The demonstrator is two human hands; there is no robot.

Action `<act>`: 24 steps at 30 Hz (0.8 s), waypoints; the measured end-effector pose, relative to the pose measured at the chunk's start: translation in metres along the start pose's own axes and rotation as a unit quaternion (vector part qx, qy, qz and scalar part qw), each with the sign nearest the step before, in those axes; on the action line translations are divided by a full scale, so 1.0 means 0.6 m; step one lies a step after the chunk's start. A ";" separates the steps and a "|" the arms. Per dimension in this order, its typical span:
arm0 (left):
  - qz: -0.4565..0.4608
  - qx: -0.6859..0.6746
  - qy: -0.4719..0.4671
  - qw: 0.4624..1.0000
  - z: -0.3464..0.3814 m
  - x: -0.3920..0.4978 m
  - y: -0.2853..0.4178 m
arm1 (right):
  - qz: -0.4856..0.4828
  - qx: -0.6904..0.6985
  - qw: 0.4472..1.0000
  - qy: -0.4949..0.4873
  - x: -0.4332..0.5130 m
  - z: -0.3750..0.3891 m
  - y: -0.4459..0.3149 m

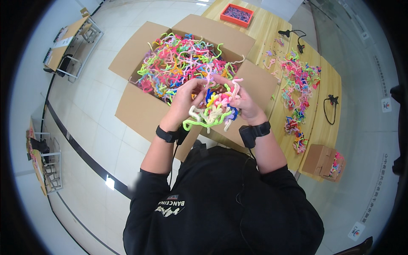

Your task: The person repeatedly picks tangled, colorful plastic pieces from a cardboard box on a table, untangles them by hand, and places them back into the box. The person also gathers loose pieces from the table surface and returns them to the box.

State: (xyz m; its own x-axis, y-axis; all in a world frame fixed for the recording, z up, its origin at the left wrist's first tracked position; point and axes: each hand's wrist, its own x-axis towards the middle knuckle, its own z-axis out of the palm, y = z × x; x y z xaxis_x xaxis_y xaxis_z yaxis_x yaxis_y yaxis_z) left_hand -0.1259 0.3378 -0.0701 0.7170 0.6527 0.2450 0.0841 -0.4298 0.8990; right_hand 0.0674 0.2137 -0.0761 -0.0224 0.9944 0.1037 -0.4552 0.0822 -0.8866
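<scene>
A tangled clump of coloured pipe cleaners (216, 108), white, green, blue, pink and yellow, is held up between my two hands. My left hand (189, 97) has thumb and fingers bent at the clump's upper left, by a pale lilac strand. On the right side my right hand (247, 102) grips the clump, thumb in front and fingers behind. Just beyond both hands a large open cardboard box (251, 79) is heaped with loose, bent pipe cleaners (188, 60) in many colours. Black straps with small devices circle both wrists.
The wooden table (287, 95) bears a long pile of pipe-cleaner pieces (301, 86), a red tray of small beads (237, 15), black cables with clips (331, 100) and a small cardboard box (318, 161). The large box's flaps spread outward, one over the table. Other desks stand far left.
</scene>
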 end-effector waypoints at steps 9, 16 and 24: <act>-0.011 0.071 0.100 0.992 -0.026 0.008 -0.031 | -0.040 0.046 0.998 0.030 -0.023 -0.023 -0.022; -0.104 0.131 0.130 0.977 -0.057 0.061 -0.122 | 0.059 0.140 0.986 0.066 0.072 -0.073 -0.039; -0.065 -0.187 -0.017 0.980 -0.024 0.011 -0.032 | 0.044 -0.023 0.988 0.148 0.007 -0.042 0.001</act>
State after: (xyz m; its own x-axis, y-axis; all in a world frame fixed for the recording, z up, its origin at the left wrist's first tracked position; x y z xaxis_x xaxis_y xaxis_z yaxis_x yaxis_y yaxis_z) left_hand -0.1325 0.3596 -0.0807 0.7402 0.6629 0.1128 -0.0791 -0.0807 0.9936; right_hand 0.0898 0.2196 -0.0875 0.2032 0.9735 -0.1051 -0.4220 -0.0097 -0.9065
